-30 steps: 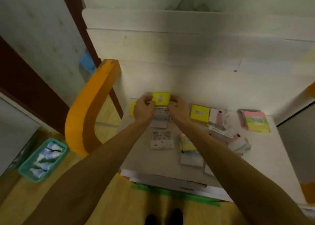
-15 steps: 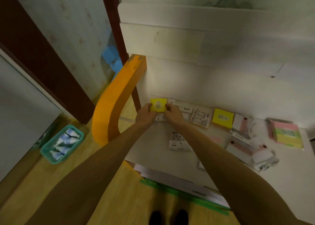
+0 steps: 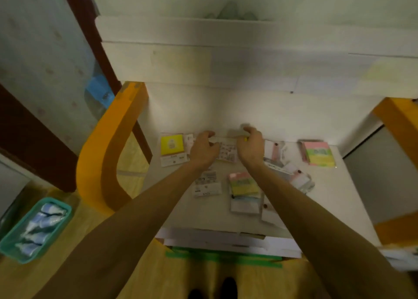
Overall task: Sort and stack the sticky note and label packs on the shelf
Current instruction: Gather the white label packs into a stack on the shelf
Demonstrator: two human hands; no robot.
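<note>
At the back of the shelf (image 3: 339, 199), your left hand (image 3: 202, 150) and right hand (image 3: 251, 146) curl their fingers on a label pack (image 3: 227, 152). Yellow notes (image 3: 172, 144) lie left, more packs right. Orange frame (image 3: 106, 149) flanks; a teal basket (image 3: 34, 228) sits on the floor.

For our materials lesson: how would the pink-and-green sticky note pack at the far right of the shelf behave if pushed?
The pink-and-green sticky note pack lies flat and blocky, so it would probably slide, not roll or tip. Its wrapper looks glossy, so likely a bit slippery.

Yellow sticky note pack (image 3: 172, 144) flat atop label packs (image 3: 174, 159), shelf (image 3: 339, 199) back-left.
</note>
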